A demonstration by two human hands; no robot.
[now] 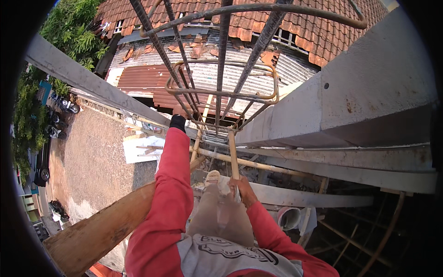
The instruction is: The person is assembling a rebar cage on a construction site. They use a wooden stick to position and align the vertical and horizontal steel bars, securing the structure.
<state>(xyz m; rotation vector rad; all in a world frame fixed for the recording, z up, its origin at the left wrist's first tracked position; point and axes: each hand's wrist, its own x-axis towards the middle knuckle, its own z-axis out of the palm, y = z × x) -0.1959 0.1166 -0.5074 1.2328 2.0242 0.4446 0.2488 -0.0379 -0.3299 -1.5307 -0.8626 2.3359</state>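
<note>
My left arm, in a red sleeve with a black cuff, stretches forward to a cage of rebar (pixel 220 69). My left hand (pixel 180 111) is closed at the cage's left side, against a bar; its fingers are partly hidden. Rusty stirrup loops (pixel 221 93) ring the upright bars. Lower and nearer to me, my right hand (pixel 245 190) is wrapped round the near end of a pale wooden pole (pixel 233 154). The pole slants forward to the foot of the cage. A light, shiny strip shows below the right hand's fingers, too unclear to name.
A thick wooden plank (pixel 104 226) runs at my lower left. Bamboo poles (pixel 258 165) cross below the cage. Grey concrete beams (pixel 369 92) rise on the right. A bucket (pixel 289 218) stands lower right. Far below lie a paved yard (pixel 101 157) and tiled roofs (pixel 314 27).
</note>
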